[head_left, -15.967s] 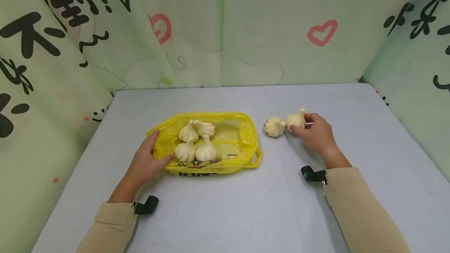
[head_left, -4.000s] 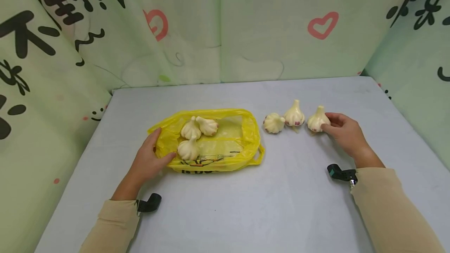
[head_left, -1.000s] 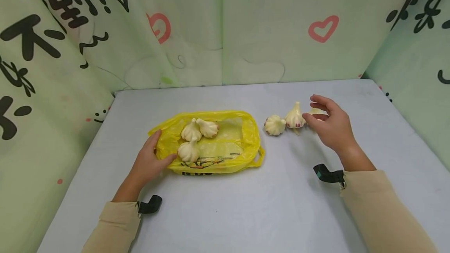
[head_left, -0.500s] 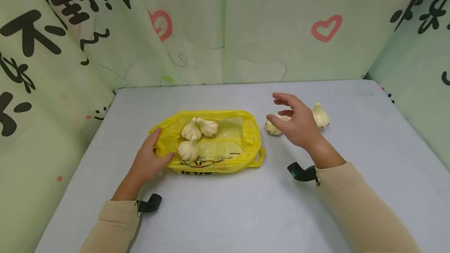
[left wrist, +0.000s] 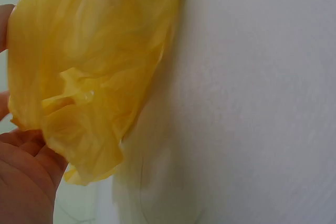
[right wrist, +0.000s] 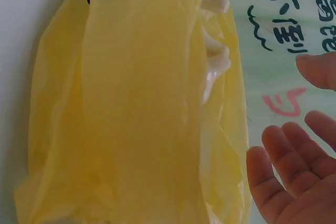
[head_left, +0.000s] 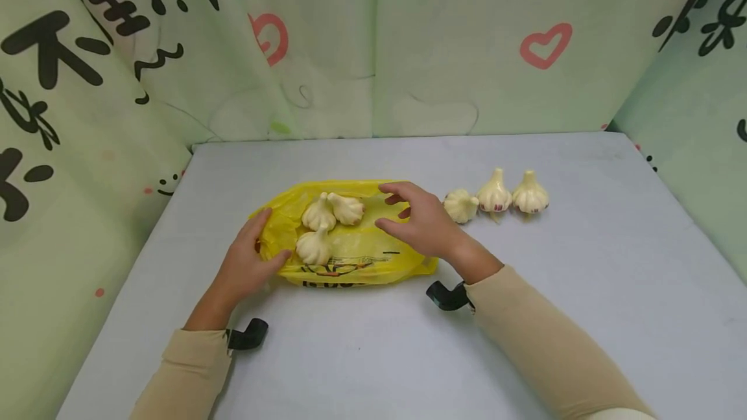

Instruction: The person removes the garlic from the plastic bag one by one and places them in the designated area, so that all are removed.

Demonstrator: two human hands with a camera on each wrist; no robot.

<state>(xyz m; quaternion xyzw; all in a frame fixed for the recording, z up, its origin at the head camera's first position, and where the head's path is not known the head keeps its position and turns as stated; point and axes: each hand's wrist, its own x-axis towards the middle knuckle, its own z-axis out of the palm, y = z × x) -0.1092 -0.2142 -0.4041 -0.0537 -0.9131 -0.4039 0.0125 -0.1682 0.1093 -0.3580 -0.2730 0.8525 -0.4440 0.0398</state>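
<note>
Two bare hands, well apart. L hand [head_left: 244, 268] grips the L end of the yellow bag [head_left: 362, 275], thumb at near rim, fingers round the far-L edge; L wrist view has the palm low w/ fingers passing behind the plastic. R hand [head_left: 428, 222] is over the bag's R end, pointing L, thumb & fingers spread in a loose curve w/ a gap btwn; can't tell if it touches the plastic. R sleeve [head_left: 543, 336] slants in from lower R.

Bag = thin, crinkly, partly see-thru, mouth gaping up, dark print on near side; sits approx mid-table, slightly L. Inside, L half, 3 pale garlic bulbs: rear-L bulb [head_left: 318, 214] stem up, rear-R bulb [head_left: 349, 210] tipped w/ stem to L, front bulb [head_left: 313, 249] stem up. R of bag, 3 more in a row: L-most bulb [head_left: 460, 207] lying over, stem to R; mid bulb [head_left: 495, 194] upright, reddish marks low down; R-most bulb [head_left: 530, 196] upright, just beside mid.

Edges: white table [head_left: 350, 355] runs back to a green curtain [head_left: 455, 50]; row is nearer the back edge than the front. Wide stretch of cloth R of the row & btwn bag and viewer; R forearm crosses part of it.
</note>
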